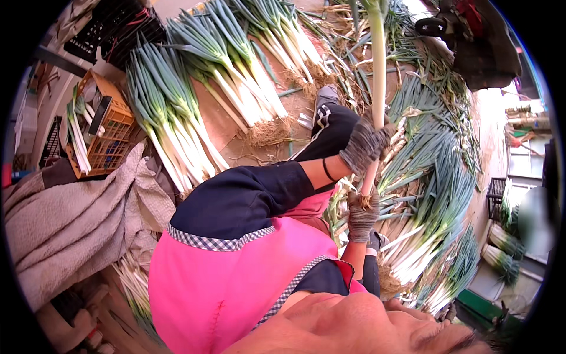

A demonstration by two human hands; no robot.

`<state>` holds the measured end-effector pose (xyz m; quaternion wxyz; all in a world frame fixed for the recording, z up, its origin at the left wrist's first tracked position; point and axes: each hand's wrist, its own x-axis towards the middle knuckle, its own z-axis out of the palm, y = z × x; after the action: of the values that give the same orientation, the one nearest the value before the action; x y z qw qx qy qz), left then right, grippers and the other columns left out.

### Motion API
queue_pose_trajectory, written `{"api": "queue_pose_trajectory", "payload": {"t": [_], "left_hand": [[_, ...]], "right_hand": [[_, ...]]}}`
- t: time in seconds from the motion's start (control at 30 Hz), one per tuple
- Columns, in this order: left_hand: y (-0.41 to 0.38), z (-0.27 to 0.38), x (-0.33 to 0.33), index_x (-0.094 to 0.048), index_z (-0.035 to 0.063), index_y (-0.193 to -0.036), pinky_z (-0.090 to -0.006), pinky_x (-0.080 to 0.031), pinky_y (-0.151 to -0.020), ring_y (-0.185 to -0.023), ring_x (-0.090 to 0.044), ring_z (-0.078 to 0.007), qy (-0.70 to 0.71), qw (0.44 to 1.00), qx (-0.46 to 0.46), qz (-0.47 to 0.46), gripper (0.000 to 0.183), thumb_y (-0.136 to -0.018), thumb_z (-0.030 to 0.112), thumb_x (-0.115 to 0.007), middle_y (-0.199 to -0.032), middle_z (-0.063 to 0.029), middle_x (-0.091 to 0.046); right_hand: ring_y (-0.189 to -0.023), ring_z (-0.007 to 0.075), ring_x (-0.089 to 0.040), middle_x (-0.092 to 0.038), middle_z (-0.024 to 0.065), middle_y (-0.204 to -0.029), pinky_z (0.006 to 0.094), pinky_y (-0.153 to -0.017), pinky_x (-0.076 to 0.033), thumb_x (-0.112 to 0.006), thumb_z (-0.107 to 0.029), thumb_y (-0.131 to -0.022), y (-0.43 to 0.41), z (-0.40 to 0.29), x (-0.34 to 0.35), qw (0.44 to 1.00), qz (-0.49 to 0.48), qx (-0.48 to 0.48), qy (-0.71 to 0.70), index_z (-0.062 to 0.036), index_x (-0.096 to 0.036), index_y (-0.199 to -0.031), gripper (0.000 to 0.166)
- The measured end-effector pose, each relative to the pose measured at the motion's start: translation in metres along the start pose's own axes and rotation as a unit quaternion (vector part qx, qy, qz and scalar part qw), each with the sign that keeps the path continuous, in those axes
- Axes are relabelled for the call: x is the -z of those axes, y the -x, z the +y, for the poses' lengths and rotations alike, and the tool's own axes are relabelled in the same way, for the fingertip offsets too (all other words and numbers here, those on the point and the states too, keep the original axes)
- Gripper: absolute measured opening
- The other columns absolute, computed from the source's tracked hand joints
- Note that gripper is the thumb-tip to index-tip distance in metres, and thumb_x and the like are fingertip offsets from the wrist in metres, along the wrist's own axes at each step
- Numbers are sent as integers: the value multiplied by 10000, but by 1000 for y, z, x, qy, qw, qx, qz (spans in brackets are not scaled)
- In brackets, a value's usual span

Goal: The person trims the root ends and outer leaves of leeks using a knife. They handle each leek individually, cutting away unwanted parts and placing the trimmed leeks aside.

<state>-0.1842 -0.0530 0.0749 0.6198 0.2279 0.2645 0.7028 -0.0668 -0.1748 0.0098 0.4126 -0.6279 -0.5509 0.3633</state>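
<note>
My left hand (367, 144), in a grey knitted glove, is closed around the pale stem of a long green onion (378, 66). The onion stands nearly upright in the view, its green top running past the upper edge. At its root end is my right hand (363, 217), gloved the same way, with fingers curled about the base; the fingertips are partly hidden. Close to both hands, a pile of untrimmed green onions (442, 190) spreads over the floor, roots towards me. On my other side lie cleaner bundles of green onions (239, 84) with white stems and brown roots.
Peeled leaves and husks (353, 48) litter the floor around my foot (327, 95). An orange plastic crate (112, 137) holds a few onions, with black crates (115, 35) behind. A beige woven cloth (79, 221) is heaped at the left. More bundles (502, 261) lie at the far right.
</note>
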Motion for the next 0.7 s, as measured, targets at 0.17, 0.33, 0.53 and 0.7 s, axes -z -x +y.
{"api": "queue_pose_trajectory", "payload": {"t": [0.17,0.33,0.53,0.7], "left_hand": [[-86,70,78,-466,41,-868,-257,-452,-295,-373,-490,-138,34,993,-83,76,145,-775,72,-573,-568,-45,-505],[-132,30,239,-426,22,-1009,-324,-523,-539,-584,-568,-188,-171,952,37,253,428,-776,329,-613,-753,-108,-576],[-106,-83,412,-525,11,-1070,-360,-407,-796,-936,-534,-272,-533,753,284,261,435,-808,359,-524,-1025,-152,-576],[-96,-74,399,-487,44,-1157,-412,-371,-887,-1082,-472,-328,-633,694,304,160,529,-807,439,-462,-1157,-186,-506]], "right_hand": [[-505,52,-414,-482,-17,-622,185,-467,-351,-556,-69,-794,15,50,36,993,37,-94,-60,-50,-490,-1124,337],[-386,78,-354,-478,17,-591,206,-345,-297,-528,-119,-836,52,138,76,959,93,-197,-182,-55,-503,-1083,257],[-377,101,-398,-506,37,-574,216,-335,-302,-544,-204,-837,83,152,68,942,97,-299,-119,-56,-541,-1031,244],[-432,111,-465,-542,44,-606,213,-370,-345,-551,-213,-832,86,166,82,930,68,-343,-115,-49,-532,-1048,272]]}}
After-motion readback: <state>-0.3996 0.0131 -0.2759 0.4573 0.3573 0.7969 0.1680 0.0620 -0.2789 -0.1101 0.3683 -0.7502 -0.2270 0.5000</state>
